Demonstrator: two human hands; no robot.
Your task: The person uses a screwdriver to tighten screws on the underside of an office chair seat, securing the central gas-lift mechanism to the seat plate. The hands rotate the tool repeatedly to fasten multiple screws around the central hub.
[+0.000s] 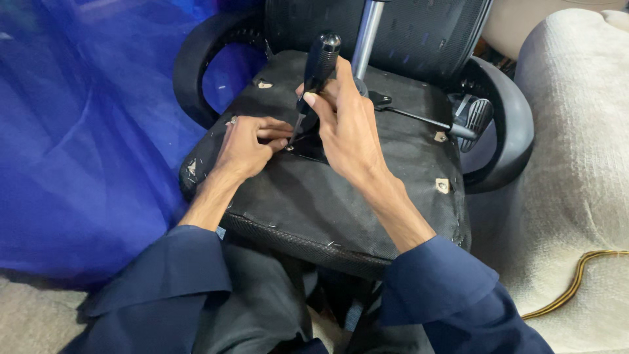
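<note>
Right hand point(347, 124) clenched around the black, ribbed plastic handle of a screwdriver point(319, 62), held nearly upright and tilted slightly back, thin metal shaft running down to a spot near the middle of the upturned black fabric-covered underside of an office chair seat point(295, 203). Left hand point(246, 145) resting flat on that underside just left of the shaft, fingertips point(278, 134) pinched at the tip, apparently steadying a small fastener too small to make out.

Screwdriver likely light, rigid, with a grippy handle; best taken high on the ribbed part, as now. Seat probably bulky and fairly heavy, stiff under a thin soft cloth; curved black plastic armrest point(508, 124) at the right edge a natural place to hold. Chrome gas-lift column point(365, 36) standing up near the far edge, slim black lever point(419, 119) running toward the right edge.

No packages, labels or signs visible. Small pale square patches point(443, 185) near the seat's right edge and far-left corner. Blue sheer cloth point(78, 131) left, beige woven covering point(576, 157) right, yellow cord point(576, 278) at lower right.
</note>
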